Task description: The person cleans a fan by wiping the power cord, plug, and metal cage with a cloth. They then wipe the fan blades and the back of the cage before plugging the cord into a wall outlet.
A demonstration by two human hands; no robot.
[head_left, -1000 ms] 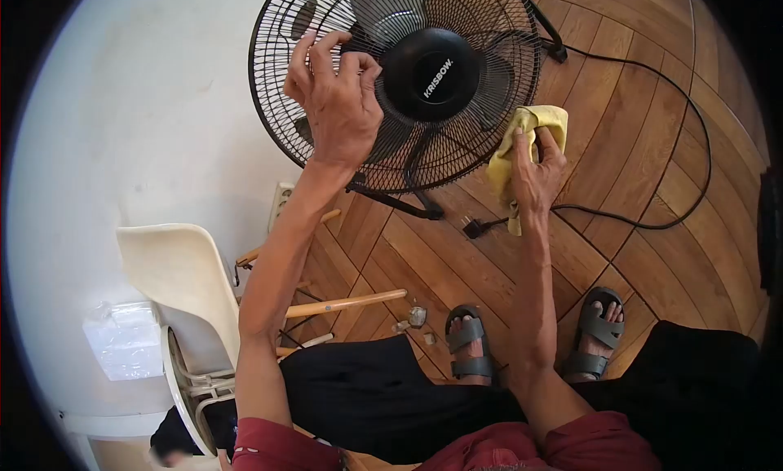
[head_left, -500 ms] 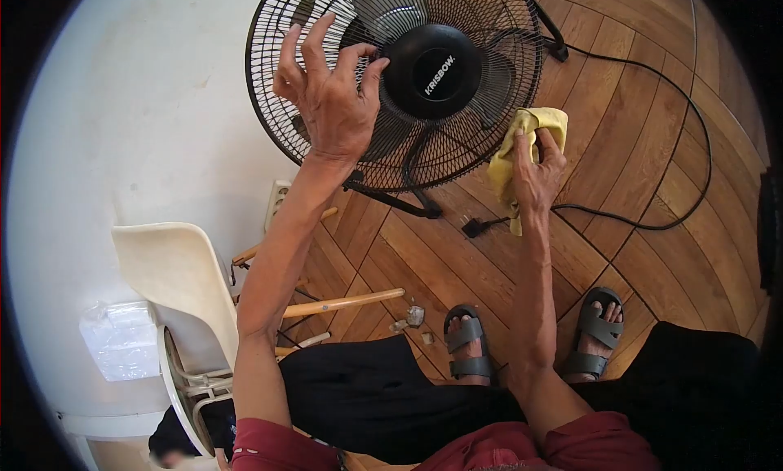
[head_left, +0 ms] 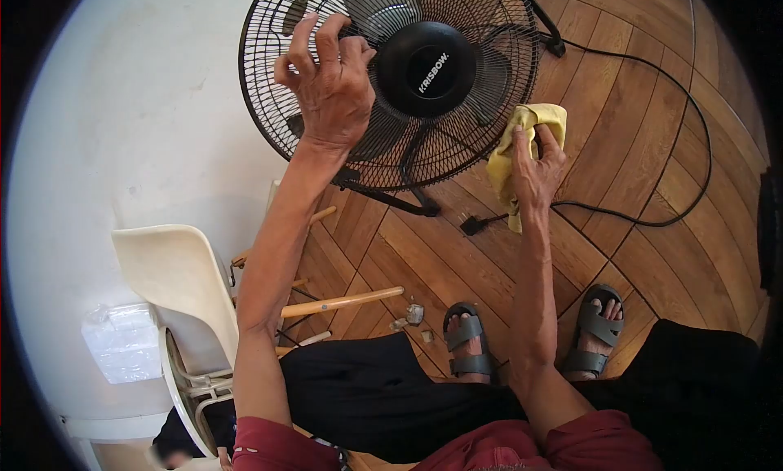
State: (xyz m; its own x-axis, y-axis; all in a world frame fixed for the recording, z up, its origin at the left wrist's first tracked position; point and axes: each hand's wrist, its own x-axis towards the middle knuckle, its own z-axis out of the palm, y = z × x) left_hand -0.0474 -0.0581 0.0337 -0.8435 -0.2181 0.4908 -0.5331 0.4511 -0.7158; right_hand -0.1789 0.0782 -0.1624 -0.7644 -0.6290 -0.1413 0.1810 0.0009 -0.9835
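Observation:
A black floor fan (head_left: 431,67) marked KRISBOW, with a round wire guard, fills the top centre of the head view. My left hand (head_left: 334,96) is over the left part of the guard, beside the hub, its fingers bent and apart with nothing held in them. Lower right of the guard, my right hand (head_left: 538,165) pinches a folded yellow cloth (head_left: 502,171) between thumb and fingers. The cloth overlaps the guard's rim in this view, and one end hangs below my wrist. Just left of that end, the fan's power plug (head_left: 471,225) lies on the floor.
A black cord (head_left: 708,145) loops across the wooden floor (head_left: 652,267) on the right. At left, a cream chair (head_left: 175,263) with wooden legs (head_left: 342,302) stands by the white wall (head_left: 139,104), near a plastic-wrapped white pack (head_left: 122,340). Small crumpled pieces (head_left: 415,314) lie near my sandal (head_left: 466,340).
My left hand's fingers have curled in more, and the thumb has moved closer to them. The fan sits slightly further left in view. My right hand keeps the cloth in nearly the same place.

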